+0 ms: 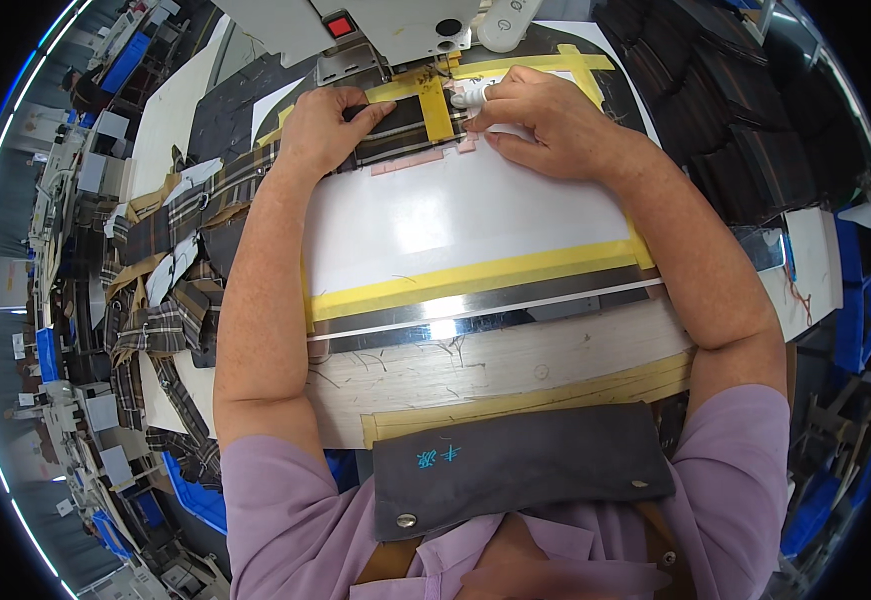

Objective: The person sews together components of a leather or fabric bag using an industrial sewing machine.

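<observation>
Under the head of a sewing machine (396,25), a dark strip of cloth (396,118) lies over plaid fabric (393,146). My left hand (326,130) rests on its left part, thumb stretched out to the right and fingers apart. My right hand (546,120) is at the fabric's right end, right of a yellow strip (436,112) by the needle area. Its fingers are bent together in a pinch; what lies between them is hidden. A small white cylindrical piece (471,97) sits at a right fingertip, worn or held, I cannot tell.
A white work plate (436,220) edged with yellow tape (476,275) spreads before me. Piled plaid pieces (171,260) hang at the left; dark plaid panels (726,110) are stacked at the right. A metal strip (476,315) crosses the table. Blue bins (856,310) stand beyond.
</observation>
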A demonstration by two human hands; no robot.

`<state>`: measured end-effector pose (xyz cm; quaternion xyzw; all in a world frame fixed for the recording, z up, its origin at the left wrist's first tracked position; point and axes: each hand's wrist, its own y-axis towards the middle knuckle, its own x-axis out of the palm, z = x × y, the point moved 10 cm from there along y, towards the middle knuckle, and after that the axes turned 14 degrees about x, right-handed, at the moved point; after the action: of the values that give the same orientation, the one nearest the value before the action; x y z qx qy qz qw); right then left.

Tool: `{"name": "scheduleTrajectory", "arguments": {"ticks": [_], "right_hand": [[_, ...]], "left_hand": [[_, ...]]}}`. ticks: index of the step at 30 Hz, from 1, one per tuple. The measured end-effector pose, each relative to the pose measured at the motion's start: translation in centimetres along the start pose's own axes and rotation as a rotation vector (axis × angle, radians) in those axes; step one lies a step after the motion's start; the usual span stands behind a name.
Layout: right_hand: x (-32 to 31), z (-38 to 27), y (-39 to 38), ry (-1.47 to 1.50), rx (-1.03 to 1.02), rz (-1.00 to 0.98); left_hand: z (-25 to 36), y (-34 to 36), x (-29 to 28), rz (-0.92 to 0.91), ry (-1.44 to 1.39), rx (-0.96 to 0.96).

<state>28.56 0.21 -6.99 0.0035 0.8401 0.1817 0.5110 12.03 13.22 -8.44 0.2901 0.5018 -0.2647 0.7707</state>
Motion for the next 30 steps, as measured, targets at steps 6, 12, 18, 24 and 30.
{"name": "scheduleTrajectory", "arguments": {"ticks": [6, 12, 18, 24, 30], "right_hand": [[0.3, 0.1, 0.1, -0.020, 0.010, -0.018], [0.4, 0.1, 0.0, -0.009, -0.016, 0.019], [0.2, 0.0, 0.0, 0.019, -0.047, 0.040], [-0.4, 0.4, 0.0, 0.073, -0.064, 0.091], [-1.4, 3.4, 0.2, 0.164, 0.146, 0.197]], "left_hand": [[0.0, -0.1, 0.1, 0.003, -0.016, 0.003], [-0.1, 0.0, 0.1, 0.023, -0.032, 0.023], [-0.1, -0.2, 0.1, -0.010, 0.001, -0.038], [0.1, -1.2, -2.8, 0.032, 0.239, 0.008], [-9.9, -7.7, -9.2, -0.283, 0.373, -0.108]]}}
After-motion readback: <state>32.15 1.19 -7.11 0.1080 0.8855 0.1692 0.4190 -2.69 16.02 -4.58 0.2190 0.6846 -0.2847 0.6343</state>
